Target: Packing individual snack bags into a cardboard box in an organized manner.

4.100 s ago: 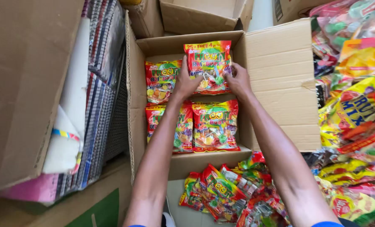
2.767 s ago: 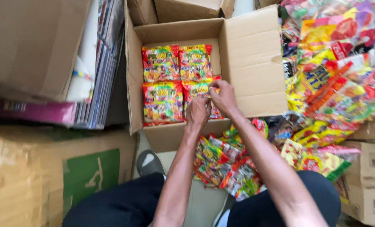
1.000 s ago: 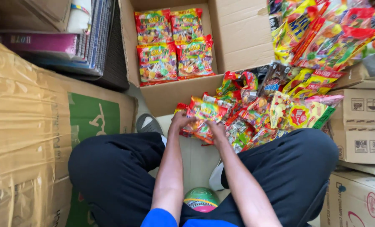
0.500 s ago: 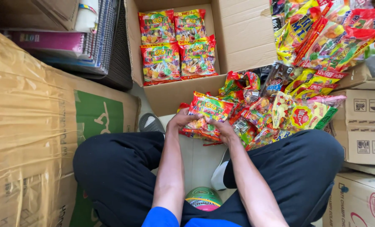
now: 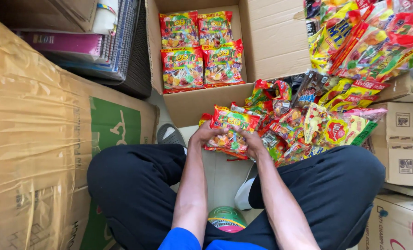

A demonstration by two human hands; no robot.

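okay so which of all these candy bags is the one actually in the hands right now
The candy bag at the near edge of the loose pile, gripped by the left hand and right hand; the four in the open box lie untouched.

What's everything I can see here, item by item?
Candy bag: one, red and yellow, held in both hands above the floor pile.
Bags in box: four showing, red and yellow, laid two by two.
Open box: one, brown cardboard, straight ahead of the person.
Loose pile: many mixed bright bags, count unclear, on the floor to the right.
Upper heap: many bright bags, top right.
Taped carton: one, brown with a green print, left.
Small cartons: at least two, brown, stacked at right.
Notebooks: a stack, mixed colours, upper left.
Ball: one, green and pink, between the legs.
Legs: two, black trousers, crossed.
Left hand: grips the bag's left side.
Right hand: grips its right side.
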